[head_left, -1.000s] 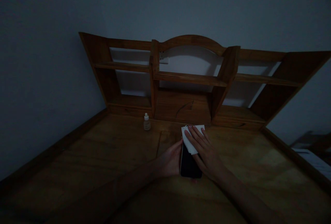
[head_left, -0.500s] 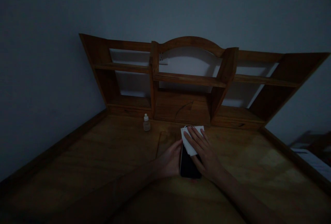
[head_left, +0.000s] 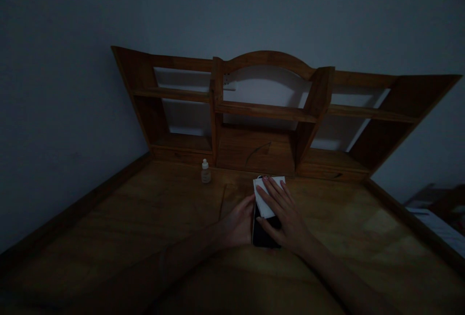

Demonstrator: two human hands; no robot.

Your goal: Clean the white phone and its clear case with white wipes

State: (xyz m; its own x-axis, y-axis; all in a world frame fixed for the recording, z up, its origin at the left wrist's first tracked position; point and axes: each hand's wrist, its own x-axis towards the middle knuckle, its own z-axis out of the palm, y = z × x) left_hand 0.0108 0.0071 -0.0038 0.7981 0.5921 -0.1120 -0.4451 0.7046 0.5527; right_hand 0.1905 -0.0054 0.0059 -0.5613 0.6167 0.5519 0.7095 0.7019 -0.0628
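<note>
A dark smartphone (head_left: 264,234) lies lengthwise on the wooden desk. A folded white tissue or cloth (head_left: 259,185) covers its far half. My left hand (head_left: 238,223) grips the phone's left edge; some of its fingers are hidden. My right hand (head_left: 285,213) rests on the white piece with its fingers stretched out flat, pressing it against the phone. The thumb of that hand lies over the dark lower screen. A thin ring or loop shows at the phone's far left corner, too dim to name.
A small dropper bottle (head_left: 206,173) with a white cap stands beyond my left hand. A wooden shelf unit (head_left: 256,145) with drawers runs along the back of the desk (head_left: 341,228). Papers (head_left: 436,225) lie beyond the right edge. The room is dim.
My right thumb has moved out leftward over the phone's lower screen. The white piece looks flatter and has shifted very slightly. My left hand stays at the phone's edge.
</note>
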